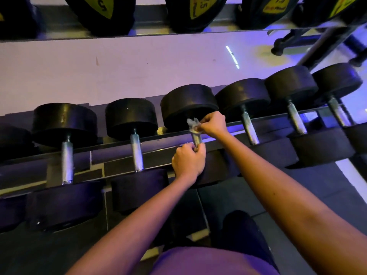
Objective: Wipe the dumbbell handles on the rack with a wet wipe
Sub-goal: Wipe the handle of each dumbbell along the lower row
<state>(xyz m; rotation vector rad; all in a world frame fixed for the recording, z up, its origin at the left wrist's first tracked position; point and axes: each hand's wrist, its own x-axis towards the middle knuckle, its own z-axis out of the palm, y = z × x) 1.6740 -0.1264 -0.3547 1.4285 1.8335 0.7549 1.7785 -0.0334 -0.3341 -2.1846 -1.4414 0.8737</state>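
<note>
Head camera check. Finds dumbbell handle (196,138) on the lower rack rail (117,157), between black rubber heads (188,104), mid-row. Notes left hand (187,160) curled closed round the handle's near end. Notes right hand (213,124) at the far end, fingers (204,126) pinching a crumpled wet wipe (192,123) against the metal, just below the far head. Records neighbouring dumbbells (137,149) resting either side, yellow-labelled ones (103,8) on the tier above.
</note>
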